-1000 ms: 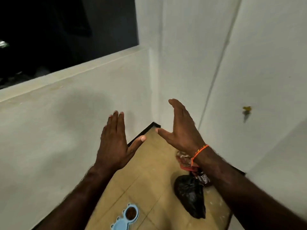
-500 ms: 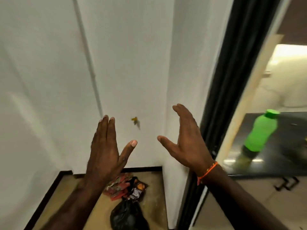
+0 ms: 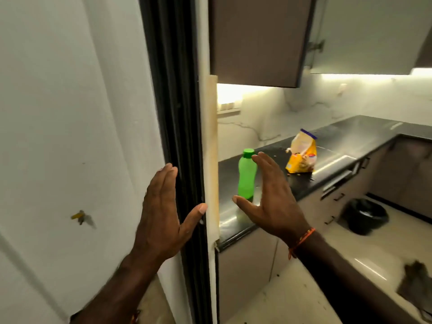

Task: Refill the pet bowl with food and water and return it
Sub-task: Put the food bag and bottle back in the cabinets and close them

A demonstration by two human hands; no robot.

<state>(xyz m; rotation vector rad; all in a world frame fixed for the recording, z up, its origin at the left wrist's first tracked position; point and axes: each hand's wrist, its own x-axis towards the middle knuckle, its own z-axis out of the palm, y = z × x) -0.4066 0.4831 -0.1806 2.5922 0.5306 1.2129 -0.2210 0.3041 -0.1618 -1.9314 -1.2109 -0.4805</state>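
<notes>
A green water bottle (image 3: 246,177) with a green cap stands upright on the black kitchen counter (image 3: 339,146). Farther back on the counter stands a yellow food bag (image 3: 302,153), its top open, with crumbs around it. My left hand (image 3: 161,211) is raised in front of the black door frame, fingers straight, holding nothing. My right hand (image 3: 271,199) is raised in front of the bottle, fingers straight and spread, also holding nothing; it partly overlaps the bottle in view. The pet bowl is out of sight.
A black door frame (image 3: 177,113) divides the white wall (image 3: 70,113) on the left from the kitchen. Brown wall cabinets (image 3: 257,38) hang above the counter. A black bin (image 3: 365,215) and a dark rag (image 3: 418,277) are on the pale floor at right.
The view has swung right, from the wall corner and floor with the blue bowl to the kitchen doorway. Both hands stay raised and open. Counter, bottle and food bag have come into view.
</notes>
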